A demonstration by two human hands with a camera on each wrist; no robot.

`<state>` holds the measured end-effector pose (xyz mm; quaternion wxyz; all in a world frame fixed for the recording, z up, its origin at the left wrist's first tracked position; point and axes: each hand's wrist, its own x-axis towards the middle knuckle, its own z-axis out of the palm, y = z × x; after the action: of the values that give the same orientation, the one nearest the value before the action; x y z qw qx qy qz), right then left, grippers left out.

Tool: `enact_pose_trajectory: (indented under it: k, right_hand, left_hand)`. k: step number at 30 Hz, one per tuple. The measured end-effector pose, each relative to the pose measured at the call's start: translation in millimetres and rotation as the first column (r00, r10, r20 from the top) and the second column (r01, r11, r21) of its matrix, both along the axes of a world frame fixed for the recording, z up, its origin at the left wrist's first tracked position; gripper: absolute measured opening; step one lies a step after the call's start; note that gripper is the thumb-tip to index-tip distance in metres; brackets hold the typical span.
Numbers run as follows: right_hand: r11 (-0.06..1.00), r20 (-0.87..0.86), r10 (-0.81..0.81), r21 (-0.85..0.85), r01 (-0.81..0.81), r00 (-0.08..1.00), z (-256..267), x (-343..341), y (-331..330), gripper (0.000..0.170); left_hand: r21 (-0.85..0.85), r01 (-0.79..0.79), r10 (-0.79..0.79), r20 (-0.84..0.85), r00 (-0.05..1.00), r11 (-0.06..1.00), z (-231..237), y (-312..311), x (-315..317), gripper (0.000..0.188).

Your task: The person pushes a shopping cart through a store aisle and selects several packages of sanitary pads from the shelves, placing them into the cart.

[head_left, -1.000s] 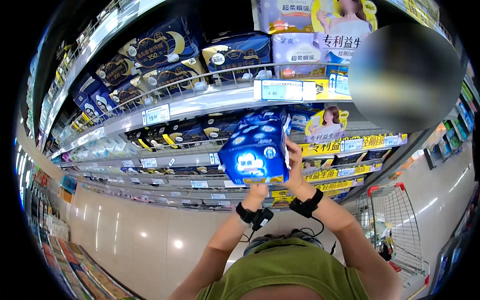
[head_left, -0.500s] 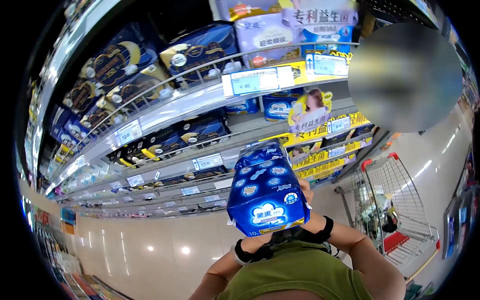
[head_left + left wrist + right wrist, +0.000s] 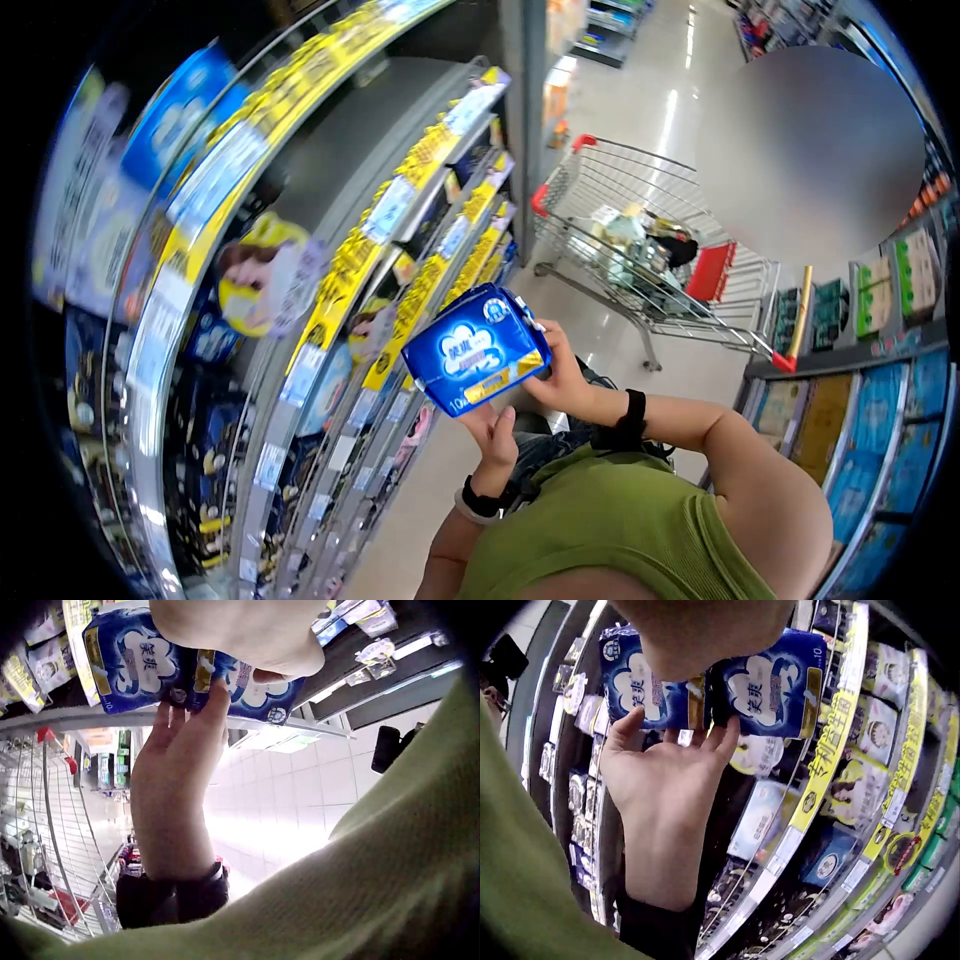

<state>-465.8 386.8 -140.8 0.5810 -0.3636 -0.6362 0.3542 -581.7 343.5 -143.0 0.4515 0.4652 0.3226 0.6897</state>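
Note:
A blue pack of sanitary pads [image 3: 475,350], with a white cloud-shaped label and a yellow strip, is held between both hands in front of the body. My right hand [image 3: 560,375] grips its right side, fingers at the edge. Under its lower edge is my left hand [image 3: 490,440], thumb raised and fingertips hidden beneath the pack. Two label faces stand side by side on the blue packaging [image 3: 769,690] in the right wrist view, partly covered by the near hand. The left wrist view shows the other hand's thumb [image 3: 217,697] pressed against the packaging.
Shelves with yellow label strips [image 3: 400,225] run along the left, packed with pad packs. Ahead to the right stands a wire shopping cart [image 3: 640,240] with goods in it. Another shelf [image 3: 850,350] borders the right. Pale tiled floor [image 3: 650,90] extends beyond the cart.
The head view has turned right, bringing the cart toward the middle and the shelves to the left. Both hands carry the pack along with the turn, away from the shelf front.

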Motion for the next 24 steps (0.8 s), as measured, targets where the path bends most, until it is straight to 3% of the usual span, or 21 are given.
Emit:
enact_pose_trajectory:
  k: [2,6,8,11,15,18,20,22,24]
  right_hand:
    - [0.996,-0.036,-0.075,-0.046,0.074,0.997,-9,19,5,0.048]
    - [0.960,-0.130,-0.215,-0.207,0.186,0.968,-21,62,19,0.042]
    - [0.954,-0.108,-0.256,-0.190,0.233,0.961,-28,90,29,0.039]
    - [0.909,-0.066,-0.377,-0.217,0.356,0.924,-31,142,49,0.035]
    - [0.878,-0.090,-0.426,-0.282,0.387,0.900,-69,225,85,0.033]
    - [0.808,-0.035,-0.516,-0.354,0.472,0.856,-86,277,115,0.030]
    - [0.741,0.094,-0.546,-0.410,0.532,0.833,-106,309,132,0.028]
    - [0.710,0.142,-0.542,-0.450,0.542,0.828,-116,333,145,0.029]
    - [0.716,0.173,-0.530,-0.434,0.547,0.831,-150,353,158,0.030]
  left_hand:
    - [-0.023,0.041,-0.040,0.045,0.998,0.999,-2,16,20,0.075]
    - [-0.016,0.100,-0.101,-0.221,0.970,0.995,-19,52,63,0.078]
    - [-0.002,0.134,-0.130,-0.272,0.954,0.991,-25,71,90,0.076]
    - [-0.070,0.183,-0.194,-0.220,0.956,0.981,-40,103,145,0.067]
    - [-0.204,0.231,-0.275,-0.227,0.934,0.951,-61,155,220,0.066]
    - [-0.321,0.318,-0.392,-0.199,0.898,0.892,-94,198,275,0.067]
    - [-0.401,0.389,-0.473,-0.134,0.871,0.830,-99,219,305,0.068]
    - [-0.394,0.415,-0.473,-0.058,0.879,0.820,-142,239,331,0.068]
    - [-0.475,0.254,-0.459,-0.388,0.800,0.843,-193,253,345,0.067]
